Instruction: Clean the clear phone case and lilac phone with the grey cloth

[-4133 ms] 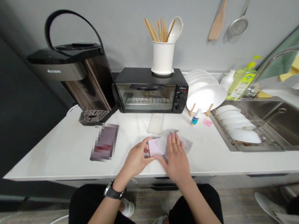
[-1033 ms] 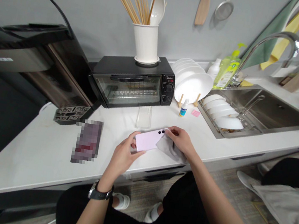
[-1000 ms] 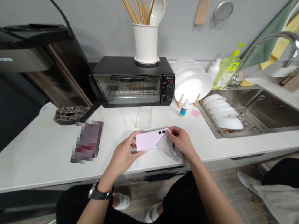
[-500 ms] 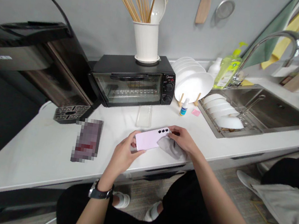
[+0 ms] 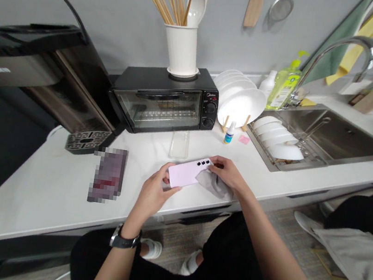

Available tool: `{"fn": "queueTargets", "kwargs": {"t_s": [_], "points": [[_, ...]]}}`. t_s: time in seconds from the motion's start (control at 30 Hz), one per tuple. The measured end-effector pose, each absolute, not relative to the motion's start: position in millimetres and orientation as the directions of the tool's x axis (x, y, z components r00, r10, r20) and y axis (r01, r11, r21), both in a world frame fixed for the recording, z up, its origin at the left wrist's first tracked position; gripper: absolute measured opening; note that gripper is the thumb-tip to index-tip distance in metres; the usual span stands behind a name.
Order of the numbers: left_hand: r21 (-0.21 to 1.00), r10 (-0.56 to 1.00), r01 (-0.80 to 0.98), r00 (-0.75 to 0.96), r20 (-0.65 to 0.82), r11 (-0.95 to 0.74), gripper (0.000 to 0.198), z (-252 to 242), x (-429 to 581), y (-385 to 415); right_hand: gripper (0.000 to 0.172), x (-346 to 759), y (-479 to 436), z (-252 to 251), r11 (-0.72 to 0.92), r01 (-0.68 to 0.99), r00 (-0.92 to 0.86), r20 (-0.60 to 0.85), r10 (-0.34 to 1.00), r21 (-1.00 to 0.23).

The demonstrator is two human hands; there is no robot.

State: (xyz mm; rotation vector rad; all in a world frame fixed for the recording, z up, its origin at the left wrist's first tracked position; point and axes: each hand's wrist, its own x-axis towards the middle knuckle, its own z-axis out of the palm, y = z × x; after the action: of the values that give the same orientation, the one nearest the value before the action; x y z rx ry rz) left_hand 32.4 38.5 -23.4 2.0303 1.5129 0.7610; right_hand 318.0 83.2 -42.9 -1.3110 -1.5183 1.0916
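Note:
A light purple smartphone (image 5: 184, 173) is held over the counter's front part, its back and three camera lenses facing up. My left hand (image 5: 155, 190) grips its left end, thumb along the lower edge and fingers behind. At the camera end, my right hand (image 5: 226, 172) is closed on a grey cloth (image 5: 215, 184), which hangs below the fingers and covers the phone's lower right corner. Behind the phone lies a clear phone case (image 5: 179, 144) on the counter. A small spray bottle (image 5: 229, 133) with a blue label stands farther back, beside a pink slip (image 5: 244, 140).
A pixelated dark object (image 5: 109, 175) lies on the white counter (image 5: 41, 198) at left, near a black drinks machine (image 5: 88, 141). A toaster oven (image 5: 167, 104) and racked plates (image 5: 242, 108) stand behind. At right is a sink (image 5: 348, 136) with bowls (image 5: 278, 137); a person sits beyond.
The view has shifted very slightly. Both hands, the phone and the cloth keep nearly the same places.

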Motion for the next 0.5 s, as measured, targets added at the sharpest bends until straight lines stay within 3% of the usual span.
{"fn": "queueTargets", "kwargs": {"t_s": [0.2, 0.3, 0.4, 0.5], "points": [[0.685, 0.961, 0.677, 0.232, 0.149, -0.270, 0.069, -24.5, 33.2, 39.2, 0.027, 313.6, 71.3, -42.3, 0.070, 0.356, -0.002, 0.074, 0.997, -0.932], [0.685, 0.961, 0.676, 0.233, 0.151, -0.272, 0.069, -26.2, 33.7, 39.8, 0.041, 286.7, 41.2, -43.4, 0.114, 0.582, 0.152, 0.245, 0.958, -0.805], [0.698, 0.956, 0.658, 0.251, 0.151, -0.283, 0.068, -27.2, 33.1, 40.3, 0.068, 244.6, 8.2, -45.8, 0.243, 0.793, 0.007, 0.407, 0.913, -0.558], [0.706, 0.954, 0.647, 0.260, 0.150, -0.287, 0.067, -27.2, 32.0, 40.7, 0.081, 214.9, -4.9, -43.7, 0.459, 0.808, -0.290, 0.430, 0.855, -0.370]]}}
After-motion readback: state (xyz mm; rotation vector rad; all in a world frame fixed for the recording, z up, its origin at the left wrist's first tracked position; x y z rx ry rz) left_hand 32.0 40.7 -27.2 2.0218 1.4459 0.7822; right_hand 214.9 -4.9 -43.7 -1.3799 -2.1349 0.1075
